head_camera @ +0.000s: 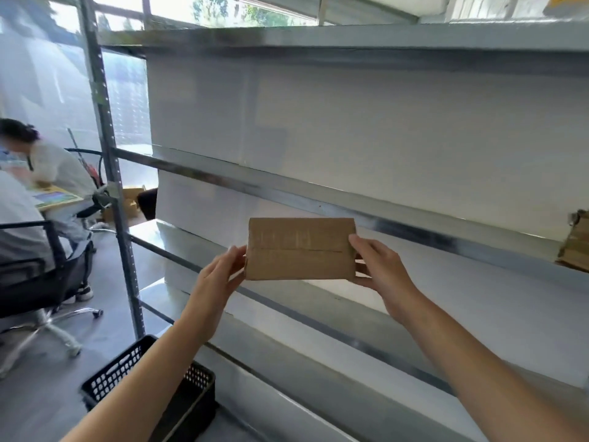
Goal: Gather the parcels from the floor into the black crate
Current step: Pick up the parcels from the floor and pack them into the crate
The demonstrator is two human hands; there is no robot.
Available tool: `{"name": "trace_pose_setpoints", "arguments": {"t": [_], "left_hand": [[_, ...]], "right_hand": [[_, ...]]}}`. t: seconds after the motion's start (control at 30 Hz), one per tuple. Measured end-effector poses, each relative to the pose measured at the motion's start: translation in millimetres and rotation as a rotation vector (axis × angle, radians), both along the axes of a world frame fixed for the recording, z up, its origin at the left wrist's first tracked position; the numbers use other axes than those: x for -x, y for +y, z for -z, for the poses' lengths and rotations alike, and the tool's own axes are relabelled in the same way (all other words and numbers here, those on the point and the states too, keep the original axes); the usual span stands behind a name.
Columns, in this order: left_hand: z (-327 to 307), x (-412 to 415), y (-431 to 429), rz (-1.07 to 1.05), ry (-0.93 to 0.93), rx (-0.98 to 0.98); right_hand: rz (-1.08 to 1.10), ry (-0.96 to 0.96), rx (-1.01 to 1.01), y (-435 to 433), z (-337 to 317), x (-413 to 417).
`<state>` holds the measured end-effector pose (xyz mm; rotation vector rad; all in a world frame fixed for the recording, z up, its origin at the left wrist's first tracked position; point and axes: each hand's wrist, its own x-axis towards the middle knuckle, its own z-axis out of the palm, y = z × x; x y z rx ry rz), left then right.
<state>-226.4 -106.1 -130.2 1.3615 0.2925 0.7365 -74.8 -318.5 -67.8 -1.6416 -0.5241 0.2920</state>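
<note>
left hand (220,272) and right hand (381,269) gripping cardboard parcel (301,249) ends, fingers clamped | parcel hanging before shelf (318,199) | black crate (134,374) sitting below-left

Matt brown cardboard making up the parcel (301,250), a glossier tape strip catching light across its face; shelving (287,194) reading as smooth grey sheet metal, edges gleaming; black crate (110,376) looking like moulded plastic lattice, slightly shiny; floor (38,403) appearing smooth, grey.
</note>
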Motion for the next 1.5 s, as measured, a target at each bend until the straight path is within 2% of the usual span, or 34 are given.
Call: {"name": "trace_pose_setpoints", "arguments": {"t": [0.27,0.5,0.73,0.83,0.9,1.03,1.13,1.2,1.37,1.5], "left_hand": [[8.9,26.7,72.7,-0.068,-0.014,0.112],[27.8,41.3,111.4,-0.127,0.028,0.147],[37.2,31.7,141.4,-0.263,-0.086,0.173],[35.4,21.5,157.3,-0.307,-0.165,0.122],[32.1,15.6,171.3,-0.354,-0.155,0.064],[18.4,11.9,204.7,-0.451,-0.017,0.027],[7.5,6.9,225.7,-0.417,0.082,-0.135],[2.7,-2.8,231.7,-0.472,0.133,-0.203],[1.6,-29.4,232.3,-0.641,0.030,-0.215],[23.0,-42.1,232.0,-0.813,-0.002,-0.220]], "right_hand": [[-0.236,-0.082,0.044,87.9,15.5,7.6],[-0.311,0.110,-0.018,152.9,37.7,3.9],[-0.455,0.082,0.002,211.3,38.4,-17.4],[-0.468,0.125,-0.075,244.4,34.5,-30.1],[-0.519,0.170,-0.148,271.1,29.7,-43.3],[-0.646,0.231,-0.228,328.1,10.8,-69.1],[-0.693,0.202,-0.228,372.9,4.1,-79.4],[-0.678,0.195,-0.229,400.8,4.5,-79.7],[-0.617,0.188,-0.238,469.3,19.7,-83.0],[-0.790,0.125,-0.137,508.0,62.3,-69.4]]}}
